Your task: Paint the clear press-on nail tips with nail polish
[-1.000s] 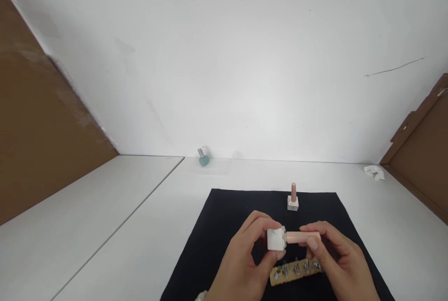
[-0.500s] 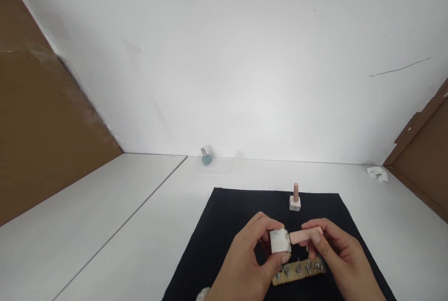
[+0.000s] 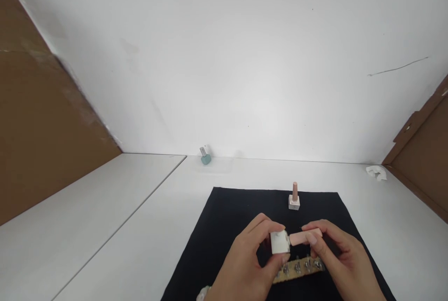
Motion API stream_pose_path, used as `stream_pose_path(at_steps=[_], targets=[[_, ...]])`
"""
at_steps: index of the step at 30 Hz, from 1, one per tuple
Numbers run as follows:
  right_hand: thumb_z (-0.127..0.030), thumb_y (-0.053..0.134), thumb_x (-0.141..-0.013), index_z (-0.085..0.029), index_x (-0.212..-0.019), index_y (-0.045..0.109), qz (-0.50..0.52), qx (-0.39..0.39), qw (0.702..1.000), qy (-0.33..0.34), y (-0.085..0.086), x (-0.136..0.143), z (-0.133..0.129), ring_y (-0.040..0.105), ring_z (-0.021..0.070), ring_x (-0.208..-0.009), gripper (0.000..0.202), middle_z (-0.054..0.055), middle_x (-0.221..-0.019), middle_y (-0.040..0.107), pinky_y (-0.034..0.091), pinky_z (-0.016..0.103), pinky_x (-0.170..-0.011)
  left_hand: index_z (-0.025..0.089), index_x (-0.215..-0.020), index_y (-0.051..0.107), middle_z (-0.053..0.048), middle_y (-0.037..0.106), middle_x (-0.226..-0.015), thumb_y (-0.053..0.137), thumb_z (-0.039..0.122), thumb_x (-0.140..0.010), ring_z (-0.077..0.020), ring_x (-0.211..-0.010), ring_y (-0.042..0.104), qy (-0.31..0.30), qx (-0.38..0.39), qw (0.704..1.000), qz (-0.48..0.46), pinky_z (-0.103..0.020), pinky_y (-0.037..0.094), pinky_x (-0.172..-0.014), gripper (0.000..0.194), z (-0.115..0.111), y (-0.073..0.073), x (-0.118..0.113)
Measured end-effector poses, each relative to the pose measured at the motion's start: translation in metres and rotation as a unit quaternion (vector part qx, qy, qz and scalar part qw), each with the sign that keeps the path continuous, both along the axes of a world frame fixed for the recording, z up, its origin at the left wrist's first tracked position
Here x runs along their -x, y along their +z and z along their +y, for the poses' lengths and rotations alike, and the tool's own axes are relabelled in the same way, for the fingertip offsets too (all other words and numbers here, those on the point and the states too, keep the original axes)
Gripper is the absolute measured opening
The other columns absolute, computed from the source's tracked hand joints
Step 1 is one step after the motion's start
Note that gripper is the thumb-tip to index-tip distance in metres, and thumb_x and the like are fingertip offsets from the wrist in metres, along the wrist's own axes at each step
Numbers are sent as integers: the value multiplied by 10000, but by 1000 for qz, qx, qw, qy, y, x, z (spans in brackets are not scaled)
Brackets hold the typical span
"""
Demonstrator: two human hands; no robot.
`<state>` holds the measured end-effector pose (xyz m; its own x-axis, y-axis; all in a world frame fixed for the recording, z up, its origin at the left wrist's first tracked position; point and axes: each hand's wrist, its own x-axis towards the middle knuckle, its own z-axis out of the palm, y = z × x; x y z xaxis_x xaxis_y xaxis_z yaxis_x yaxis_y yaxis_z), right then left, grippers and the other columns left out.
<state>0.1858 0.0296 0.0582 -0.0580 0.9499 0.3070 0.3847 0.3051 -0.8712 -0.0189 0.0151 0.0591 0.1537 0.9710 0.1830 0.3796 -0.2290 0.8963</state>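
White nail polish bottle [image 3: 279, 242] over black mat [image 3: 231, 217], clamped in left hand [image 3: 245, 259]; right hand [image 3: 341, 256] pinches its pink cap [image 3: 304, 237]. Wooden strip with metal clips [image 3: 299, 269] beneath. Second pink-capped bottle [image 3: 294, 202] upright beyond.

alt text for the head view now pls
The left hand holds a square white bottle, and the right hand a slim pink cap at its neck, over black cloth. Behind stands a square pink-capped bottle; below lies a tan strip with metal pieces.
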Motion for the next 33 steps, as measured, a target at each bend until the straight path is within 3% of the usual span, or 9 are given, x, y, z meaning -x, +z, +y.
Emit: stream_pose_path(at_steps=[3, 7, 11, 19, 24, 27, 33], targets=[[-618, 687, -907, -291, -874, 821, -3, -25, 1000, -14, -2, 1, -2, 694, 149, -576, 355, -14, -790, 796, 574, 190, -565, 254, -996, 695, 2, 622, -911, 652, 96, -805, -193, -808, 619, 7, -2, 1000, 0, -296, 500, -726, 251, 0, 1, 1], [-622, 686, -913, -336, -943, 830, 9, -78, 997, -24, -5, 2, -4, 763, 179, -718, 322, -6, -915, 827, 607, 193, -622, 249, -958, 719, 21, 607, -851, 722, 146, -760, -199, -800, 618, 27, 61, 997, -28, -317, 505, -758, 223, 2, 8, 3], [-650, 668, -913, -324, -903, 827, 0, -85, 996, -27, -3, 2, -4, 771, 192, -726, 364, 3, -876, 820, 608, 200, -605, 242, -958, 726, 29, 615, -843, 720, 146, -749, -195, -801, 629, 11, 105, 992, -63, -322, 516, -775, 230, 2, 11, 5], [-607, 645, -941, -273, -878, 791, 2, -20, 1000, -5, -3, 2, -4, 692, 161, -551, 369, -14, -663, 732, 571, 195, -533, 257, -985, 711, 4, 660, -940, 653, 73, -786, -193, -846, 640, 3, -6, 1000, -25, -299, 508, -772, 278, -2, 4, 1], [-628, 676, -914, -292, -947, 818, 16, -55, 998, -22, -5, 4, -4, 715, 168, -603, 366, -7, -713, 749, 595, 198, -576, 242, -919, 726, 20, 654, -821, 734, 144, -726, -207, -790, 621, 43, 78, 995, -44, -324, 503, -762, 216, 3, 10, 2], [-630, 684, -902, -292, -924, 819, 11, -28, 999, -18, -4, 2, -2, 702, 166, -595, 365, -9, -733, 760, 581, 206, -573, 234, -892, 725, 24, 647, -805, 734, 145, -716, -205, -780, 618, 34, 107, 992, -50, -323, 500, -751, 198, 4, 13, 0], [-623, 641, -935, -252, -837, 785, 35, 50, 998, 8, -3, 2, 0, 645, 146, -538, 410, -24, -588, 662, 526, 192, -521, 259, -948, 709, 8, 680, -909, 678, 57, -763, -203, -842, 651, 7, -8, 1000, -19, -299, 521, -765, 276, 2, 5, 0]])
